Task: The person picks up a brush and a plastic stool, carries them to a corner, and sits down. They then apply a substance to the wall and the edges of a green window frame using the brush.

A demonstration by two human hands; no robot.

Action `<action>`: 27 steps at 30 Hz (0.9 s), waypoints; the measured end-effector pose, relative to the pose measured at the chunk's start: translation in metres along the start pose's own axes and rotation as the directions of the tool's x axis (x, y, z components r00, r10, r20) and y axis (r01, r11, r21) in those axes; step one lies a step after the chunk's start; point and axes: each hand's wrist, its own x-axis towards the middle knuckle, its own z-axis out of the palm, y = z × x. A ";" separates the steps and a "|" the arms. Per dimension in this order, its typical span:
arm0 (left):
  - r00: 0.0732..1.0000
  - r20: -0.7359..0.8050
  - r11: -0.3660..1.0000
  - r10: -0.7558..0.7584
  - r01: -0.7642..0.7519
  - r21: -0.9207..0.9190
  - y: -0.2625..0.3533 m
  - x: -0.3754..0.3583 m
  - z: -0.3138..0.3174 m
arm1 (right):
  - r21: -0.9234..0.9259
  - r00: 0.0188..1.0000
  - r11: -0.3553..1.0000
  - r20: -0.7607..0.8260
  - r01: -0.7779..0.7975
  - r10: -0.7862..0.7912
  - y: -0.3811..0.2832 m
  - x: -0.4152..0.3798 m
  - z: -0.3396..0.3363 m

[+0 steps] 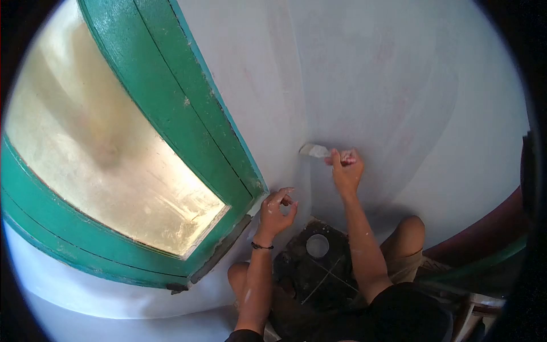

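Observation:
A paintbrush (pixel 317 151) is gripped by its handle in my right hand (pixel 346 168), its bristles pointing left at the pale wall (pixel 364 85) close to the inner corner. My left hand (pixel 277 211) is raised beside the lower corner of the green frame, fingers curved and apart with nothing between them. White paint specks mark its fingers and forearm. Below, between my knees, a round tub (pixel 317 246) with pale contents stands on the dark tiled floor (pixel 327 276).
On the left is a green wooden frame (pixel 165 97) around a bright glass pane (pixel 114 131). A dark sill strip (pixel 222 248) runs beneath its lower edge. At the lower right are a dark red curved surface (pixel 484 225) and a wooden piece of furniture (pixel 476 310).

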 end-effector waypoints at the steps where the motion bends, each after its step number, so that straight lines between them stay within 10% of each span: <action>1: 1.000 -0.008 1.000 0.007 -0.007 -0.002 0.001 0.001 0.000 | -0.010 0.996 0.997 0.041 0.079 -0.078 -0.008 0.014 0.005; 4: 1.000 -0.007 1.000 0.016 -0.016 -0.013 0.001 -0.001 0.001 | -0.151 0.956 0.946 0.118 0.285 -0.269 -0.073 0.063 0.036; 14: 0.999 -0.012 0.999 0.033 -0.033 0.007 0.000 -0.001 0.001 | 0.341 0.883 0.815 -0.143 0.468 -0.447 -0.245 0.167 0.123; 18: 1.000 -0.013 1.000 0.025 -0.025 0.001 0.005 -0.001 -0.001 | 0.577 0.886 0.676 -0.235 0.458 -0.400 -0.206 0.160 0.133; 27: 0.981 -0.167 0.995 0.095 -0.099 -0.014 0.013 -0.001 0.000 | 0.303 0.999 0.952 -0.018 0.051 -0.048 -0.002 -0.006 0.038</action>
